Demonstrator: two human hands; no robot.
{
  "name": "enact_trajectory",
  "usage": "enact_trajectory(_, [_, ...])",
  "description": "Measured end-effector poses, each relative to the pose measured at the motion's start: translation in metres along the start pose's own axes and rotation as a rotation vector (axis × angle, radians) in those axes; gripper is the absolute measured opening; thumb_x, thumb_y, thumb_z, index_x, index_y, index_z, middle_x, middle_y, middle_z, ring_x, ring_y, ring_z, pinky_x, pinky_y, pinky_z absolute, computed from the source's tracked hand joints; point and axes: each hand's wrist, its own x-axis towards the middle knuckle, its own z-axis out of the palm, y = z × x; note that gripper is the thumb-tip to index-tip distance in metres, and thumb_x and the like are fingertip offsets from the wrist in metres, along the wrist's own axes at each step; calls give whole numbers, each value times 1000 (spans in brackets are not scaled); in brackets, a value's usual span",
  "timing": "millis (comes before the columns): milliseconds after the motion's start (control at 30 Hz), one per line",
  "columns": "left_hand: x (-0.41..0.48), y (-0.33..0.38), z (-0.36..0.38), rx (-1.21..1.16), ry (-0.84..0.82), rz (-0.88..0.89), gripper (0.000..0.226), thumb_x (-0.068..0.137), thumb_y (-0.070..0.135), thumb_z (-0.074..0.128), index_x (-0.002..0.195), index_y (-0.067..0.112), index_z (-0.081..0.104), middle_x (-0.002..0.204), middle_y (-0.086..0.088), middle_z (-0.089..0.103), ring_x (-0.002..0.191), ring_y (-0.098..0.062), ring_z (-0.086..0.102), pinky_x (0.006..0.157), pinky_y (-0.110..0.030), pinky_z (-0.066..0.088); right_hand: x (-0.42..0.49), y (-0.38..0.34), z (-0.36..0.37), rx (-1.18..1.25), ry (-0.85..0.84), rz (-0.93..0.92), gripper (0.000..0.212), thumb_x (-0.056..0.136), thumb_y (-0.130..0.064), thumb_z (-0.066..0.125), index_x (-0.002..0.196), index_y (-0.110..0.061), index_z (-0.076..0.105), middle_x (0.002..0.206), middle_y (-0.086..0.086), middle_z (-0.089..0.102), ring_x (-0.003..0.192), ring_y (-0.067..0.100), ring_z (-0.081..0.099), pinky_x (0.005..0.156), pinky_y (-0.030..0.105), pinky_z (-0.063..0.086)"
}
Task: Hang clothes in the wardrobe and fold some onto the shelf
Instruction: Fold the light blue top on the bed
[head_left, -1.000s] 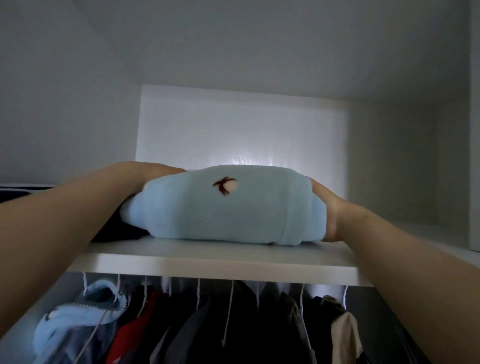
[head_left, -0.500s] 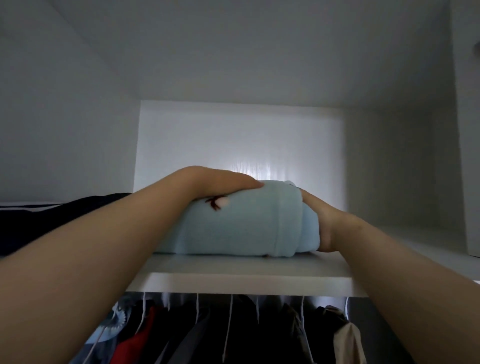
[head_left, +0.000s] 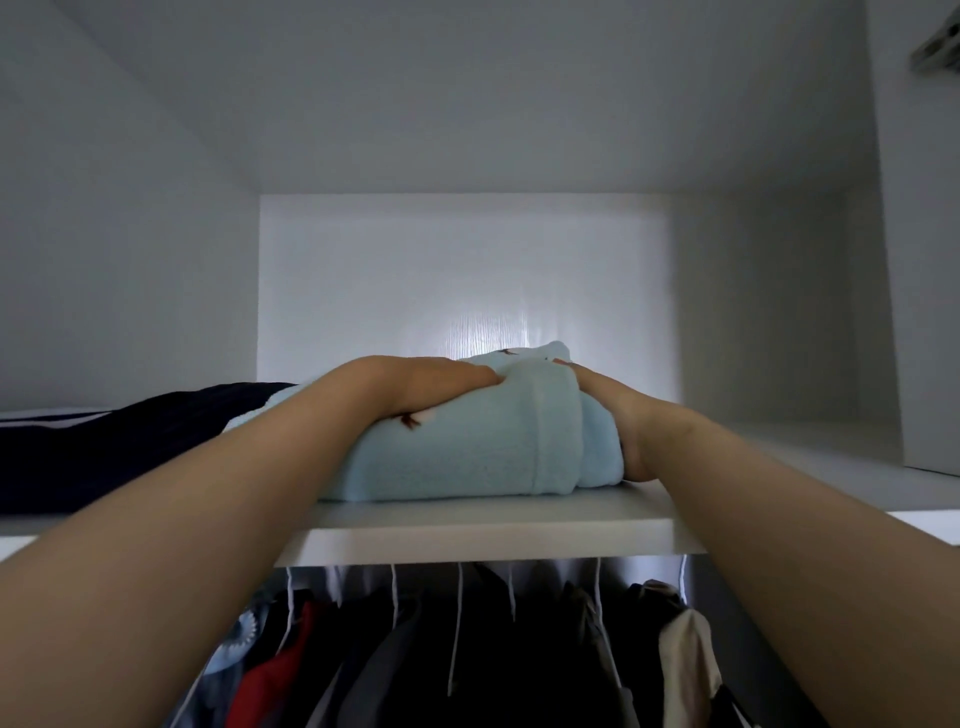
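Folded light-blue fleece garment (head_left: 467, 452) lying on the white wardrobe shelf (head_left: 493, 530), beside a dark navy folded garment (head_left: 104, 441) at 9 o'clock. The left hand (head_left: 431, 384) presses palm-down on top, apparently to flatten it. The right hand (head_left: 618, 410), fingers extended, braces its 3 o'clock end, probably squaring the bundle. Neither hand grasps. Hanging clothes (head_left: 467, 649) fill 6 o'clock.

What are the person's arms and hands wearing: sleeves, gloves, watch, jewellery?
The left forearm and right forearm are bare to the frame edge, no sleeves. The left hand and right hand are ungloved, with no watch or bracelet at either wrist. Fingers partly hidden, so rings cannot be ruled out.
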Motion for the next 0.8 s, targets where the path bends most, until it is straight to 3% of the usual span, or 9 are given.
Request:
enact_trajectory(100, [-8, 5, 3, -1, 36, 23, 31, 88, 61, 30, 82, 41, 53, 91, 17, 56, 82, -3, 56, 58, -23, 39, -3, -2, 5, 12, 33, -65, 42, 89, -54, 47, 114, -23, 61, 100, 7, 70, 88, 20, 65, 79, 30, 49])
enact_trajectory(200, [-16, 8, 4, 16, 98, 39, 30, 91, 59, 29, 101, 41, 51, 100, 14, 50, 87, -7, 50, 52, -22, 37, -7, -7, 14, -156, 158, -156, 42, 94, -45, 46, 126, -18, 53, 123, 12, 60, 110, 25, 57, 96, 32, 42])
enact_trajectory(267, [-22, 10, 3, 2, 145, 54, 37, 92, 58, 31, 114, 38, 53, 108, 11, 49, 92, -10, 48, 49, -20, 39, -12, -4, 14, -272, 306, -198, 44, 92, -48, 46, 117, -12, 53, 115, 9, 60, 103, 25, 57, 86, 32, 45])
enact_trajectory(367, [-30, 12, 3, -65, 239, 69, 34, 92, 54, 38, 108, 32, 60, 104, 8, 57, 88, -11, 54, 52, -21, 43, -22, 3, 5, -356, 518, -359, 30, 90, -44, 45, 90, -14, 48, 88, 1, 53, 69, 10, 48, 55, 26, 34])
enact_trajectory(467, [-39, 14, 7, -122, 369, 98, 25, 90, 50, 45, 100, 34, 62, 100, 11, 59, 88, -14, 56, 61, -23, 42, -30, 6, 4, -316, 545, -470, 20, 90, -37, 48, 76, -22, 44, 79, -8, 49, 67, 5, 44, 54, 24, 32])
enact_trajectory(567, [-50, 15, 15, -165, 498, 155, 20, 89, 47, 48, 92, 33, 61, 93, 17, 58, 87, -5, 51, 66, -19, 36, -42, 9, 10, -329, 513, -515, 10, 89, -33, 50, 88, -26, 44, 80, -15, 49, 71, 0, 45, 56, 22, 35])
enact_trajectory(667, [-64, 19, 27, -242, 660, 204, 18, 89, 45, 49, 86, 31, 60, 81, 22, 54, 76, 6, 47, 61, -13, 32, -58, 14, 14, -416, 551, -611, 16, 89, -29, 51, 103, -29, 44, 82, -17, 49, 72, -1, 46, 59, 24, 36])
enact_trajectory(800, [-95, 27, 44, -411, 770, 311, 11, 88, 42, 51, 84, 35, 58, 80, 23, 56, 77, 8, 49, 63, -12, 34, -95, 15, 29, -389, 612, -668, 20, 89, -29, 52, 109, -27, 50, 92, -14, 52, 73, 1, 50, 60, 22, 37])
